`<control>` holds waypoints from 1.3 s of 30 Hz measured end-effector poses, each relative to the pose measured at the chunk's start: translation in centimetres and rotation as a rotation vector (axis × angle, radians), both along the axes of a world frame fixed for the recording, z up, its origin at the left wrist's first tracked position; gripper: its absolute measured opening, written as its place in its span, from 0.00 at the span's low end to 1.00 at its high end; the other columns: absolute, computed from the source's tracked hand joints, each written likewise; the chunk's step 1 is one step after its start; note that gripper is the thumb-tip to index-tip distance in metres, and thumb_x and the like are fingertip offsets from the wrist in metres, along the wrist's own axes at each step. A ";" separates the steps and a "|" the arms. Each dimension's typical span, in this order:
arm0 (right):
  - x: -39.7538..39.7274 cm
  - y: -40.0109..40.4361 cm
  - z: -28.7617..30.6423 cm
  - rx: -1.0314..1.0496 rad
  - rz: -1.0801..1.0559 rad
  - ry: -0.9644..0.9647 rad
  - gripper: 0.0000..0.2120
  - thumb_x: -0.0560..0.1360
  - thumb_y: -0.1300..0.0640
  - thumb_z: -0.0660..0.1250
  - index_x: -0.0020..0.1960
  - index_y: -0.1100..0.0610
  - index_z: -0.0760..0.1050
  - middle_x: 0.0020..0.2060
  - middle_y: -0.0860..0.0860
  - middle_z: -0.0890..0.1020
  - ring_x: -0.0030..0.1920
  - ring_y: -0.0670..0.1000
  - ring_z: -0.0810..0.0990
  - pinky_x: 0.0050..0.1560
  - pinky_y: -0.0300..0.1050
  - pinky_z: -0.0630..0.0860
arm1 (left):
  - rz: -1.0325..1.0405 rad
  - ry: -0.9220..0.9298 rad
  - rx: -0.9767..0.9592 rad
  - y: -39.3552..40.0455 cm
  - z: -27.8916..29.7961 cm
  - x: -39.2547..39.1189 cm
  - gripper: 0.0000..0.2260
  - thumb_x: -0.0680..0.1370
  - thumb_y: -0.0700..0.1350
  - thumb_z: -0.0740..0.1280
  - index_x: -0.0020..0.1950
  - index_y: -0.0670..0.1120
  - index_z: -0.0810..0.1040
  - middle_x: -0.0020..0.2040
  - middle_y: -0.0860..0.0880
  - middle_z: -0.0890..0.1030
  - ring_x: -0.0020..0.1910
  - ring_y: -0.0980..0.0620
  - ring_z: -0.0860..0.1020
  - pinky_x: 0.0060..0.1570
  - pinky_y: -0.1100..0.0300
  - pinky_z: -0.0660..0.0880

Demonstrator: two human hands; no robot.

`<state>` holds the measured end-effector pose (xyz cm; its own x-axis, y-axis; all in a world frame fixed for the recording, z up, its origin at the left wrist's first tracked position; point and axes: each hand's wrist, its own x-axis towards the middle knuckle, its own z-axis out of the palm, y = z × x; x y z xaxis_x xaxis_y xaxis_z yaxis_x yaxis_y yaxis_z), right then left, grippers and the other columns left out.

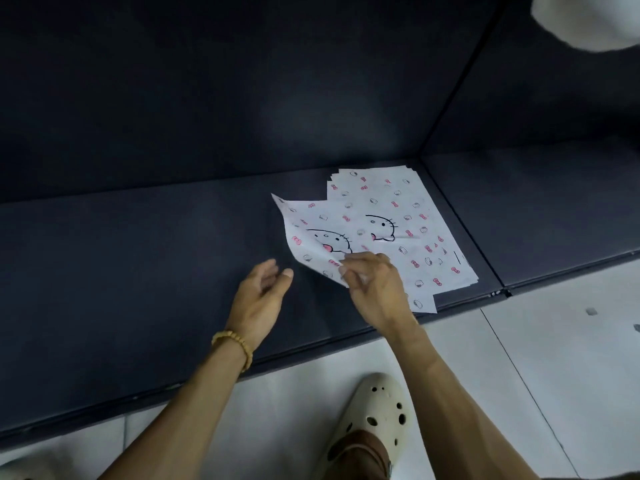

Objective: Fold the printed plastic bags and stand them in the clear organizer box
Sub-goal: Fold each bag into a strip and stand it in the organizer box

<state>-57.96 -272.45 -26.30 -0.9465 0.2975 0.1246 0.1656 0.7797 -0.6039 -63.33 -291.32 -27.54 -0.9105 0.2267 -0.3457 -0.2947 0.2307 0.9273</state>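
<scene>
From the head camera, you look down at a dark padded bench seat (138, 271) that meets a matching dark backrest (242, 81). A stack of printed plastic bags (398, 216), white with cat faces and pink bows, lies flat on the seat towards the right, near a seam between cushions. Your right hand (374, 285) pinches the near left corner of the top bag (311, 233) between thumb and fingers, lifting that edge off the stack. Your left hand (263, 289) hovers just left of the bag, fingers relaxed and holding nothing, apart from the plastic. A beaded bracelet (235, 344) circles your left wrist. Below the seat is pale tiled floor (554, 358), where your foot in a cream clog (377, 410) stands. A blurred white shape (588, 19) fills the top right corner.
</scene>
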 end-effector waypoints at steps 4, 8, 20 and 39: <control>-0.3 -3.6 1.4 -0.078 0.229 -0.032 0.09 0.78 0.61 0.68 0.42 0.63 0.82 0.43 0.54 0.85 0.49 0.56 0.79 0.56 0.40 0.70 | 0.080 -0.019 0.108 -2.2 0.9 -0.8 0.12 0.78 0.50 0.68 0.60 0.49 0.76 0.53 0.61 0.82 0.55 0.62 0.79 0.45 0.76 0.71; -0.9 -7.1 1.9 -0.142 0.236 -0.102 0.07 0.77 0.55 0.69 0.47 0.58 0.84 0.43 0.46 0.83 0.48 0.50 0.79 0.52 0.41 0.72 | 0.175 0.020 0.027 -5.4 0.5 -1.1 0.05 0.80 0.43 0.65 0.52 0.45 0.80 0.48 0.51 0.84 0.49 0.54 0.82 0.48 0.63 0.77; -2.0 -14.1 -0.8 0.238 0.580 -0.411 0.46 0.66 0.43 0.76 0.78 0.45 0.57 0.74 0.44 0.65 0.72 0.48 0.63 0.71 0.49 0.59 | 0.498 -0.281 0.004 -16.5 -0.3 -0.8 0.04 0.78 0.39 0.68 0.44 0.43 0.81 0.42 0.46 0.84 0.43 0.45 0.84 0.48 0.49 0.81; -6.0 -17.7 1.3 -0.234 0.531 -0.551 0.14 0.76 0.50 0.71 0.38 0.59 0.80 0.30 0.45 0.72 0.30 0.44 0.68 0.33 0.38 0.65 | -0.155 0.472 -0.854 -22.4 -1.2 3.5 0.35 0.70 0.56 0.73 0.74 0.51 0.64 0.73 0.49 0.66 0.76 0.50 0.56 0.75 0.55 0.45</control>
<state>-63.94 -290.20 -25.01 -0.8763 -0.2493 -0.4123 0.1304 0.7011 -0.7011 -59.85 -313.71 -28.76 -0.9783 0.1990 -0.0574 0.1532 0.8819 0.4458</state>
